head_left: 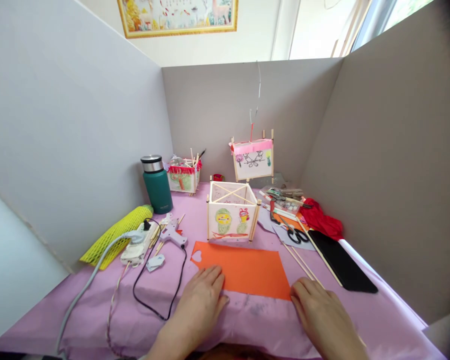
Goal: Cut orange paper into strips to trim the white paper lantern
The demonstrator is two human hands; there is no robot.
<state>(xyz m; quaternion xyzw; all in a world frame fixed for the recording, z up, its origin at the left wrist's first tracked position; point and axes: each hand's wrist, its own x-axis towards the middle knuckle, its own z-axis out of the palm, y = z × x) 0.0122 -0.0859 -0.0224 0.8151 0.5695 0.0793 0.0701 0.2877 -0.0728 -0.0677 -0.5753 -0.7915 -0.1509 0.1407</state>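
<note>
A sheet of orange paper (253, 270) lies flat on the purple tablecloth, with a small heart-shaped hole near its upper left corner. My left hand (204, 295) rests on the sheet's lower left part, fingers laid out and the thumb apart. At the lower right corner, the fingertips of my right hand (318, 310) are closed on the paper's edge; the thumb is partly hidden. Just behind the sheet stands a box-shaped paper lantern (230, 217) with a stick frame, crossed sticks over its open top and coloured drawings on its front.
Left are a glue gun (173, 235) with its cord, a power strip (137, 250), yellow netting (116, 235) and a green bottle (157, 187). Right are scissors (297, 235), thin sticks (298, 262), a black phone-like slab (341, 262) and red cloth (320, 220). Another lantern (253, 160) hangs behind.
</note>
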